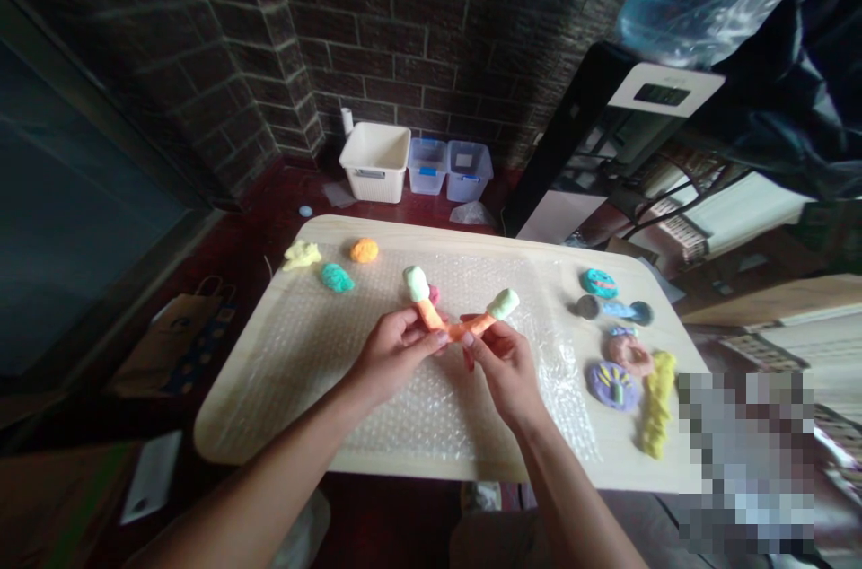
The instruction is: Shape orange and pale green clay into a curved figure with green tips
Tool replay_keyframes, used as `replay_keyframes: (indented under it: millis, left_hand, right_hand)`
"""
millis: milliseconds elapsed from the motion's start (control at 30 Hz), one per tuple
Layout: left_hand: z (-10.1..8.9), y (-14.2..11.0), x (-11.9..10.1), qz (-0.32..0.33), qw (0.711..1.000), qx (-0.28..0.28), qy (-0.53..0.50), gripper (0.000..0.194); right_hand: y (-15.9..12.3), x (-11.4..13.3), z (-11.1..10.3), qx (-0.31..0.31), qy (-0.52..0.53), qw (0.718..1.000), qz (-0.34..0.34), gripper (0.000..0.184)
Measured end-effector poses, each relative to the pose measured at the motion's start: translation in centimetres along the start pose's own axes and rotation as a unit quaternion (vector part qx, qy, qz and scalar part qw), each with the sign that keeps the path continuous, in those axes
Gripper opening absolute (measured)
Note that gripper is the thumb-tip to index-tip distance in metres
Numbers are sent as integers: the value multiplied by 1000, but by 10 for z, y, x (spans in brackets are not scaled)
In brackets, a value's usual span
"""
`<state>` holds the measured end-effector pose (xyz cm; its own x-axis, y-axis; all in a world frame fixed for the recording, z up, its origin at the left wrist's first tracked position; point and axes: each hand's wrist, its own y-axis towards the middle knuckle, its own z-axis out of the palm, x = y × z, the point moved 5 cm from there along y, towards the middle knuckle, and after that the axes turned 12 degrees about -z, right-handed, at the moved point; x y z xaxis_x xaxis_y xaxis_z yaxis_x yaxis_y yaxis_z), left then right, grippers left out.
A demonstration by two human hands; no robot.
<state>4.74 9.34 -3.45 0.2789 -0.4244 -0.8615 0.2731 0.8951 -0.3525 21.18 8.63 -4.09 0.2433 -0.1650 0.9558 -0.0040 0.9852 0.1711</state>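
Observation:
Between my hands, above the middle of the table, is a curved orange clay piece [456, 332] with a pale green lump [417, 284] on its left end and another pale green lump [502, 304] on its right end. My left hand [397, 346] pinches the orange part on its left side. Thumb and fingers of my right hand [502, 363] grip it right of the middle. A small pink lump [435, 293] shows partly behind the piece. Bubble wrap [323, 372] lies beneath my hands.
Yellow [303, 256], green [337, 277] and orange clay lumps [365, 250] lie at the table's back left. Along the right are a teal disc [599, 283], blue-grey dumbbell shape [614, 310], pink ring [630, 354], purple disc [612, 386] and yellow strip [658, 405]. Bins [375, 161] stand behind.

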Motion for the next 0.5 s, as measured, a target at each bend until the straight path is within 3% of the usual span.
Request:
replay_keyframes:
  millis: [300, 500]
  left_hand:
    - [0, 2, 3, -4, 1000, -23, -10, 35]
    - [8, -1, 3, -13, 999, 40, -27, 40]
  right_hand:
    - [0, 1, 9, 17, 56, 998, 4, 17]
    - [-2, -2, 11, -7, 141, 987, 73, 24]
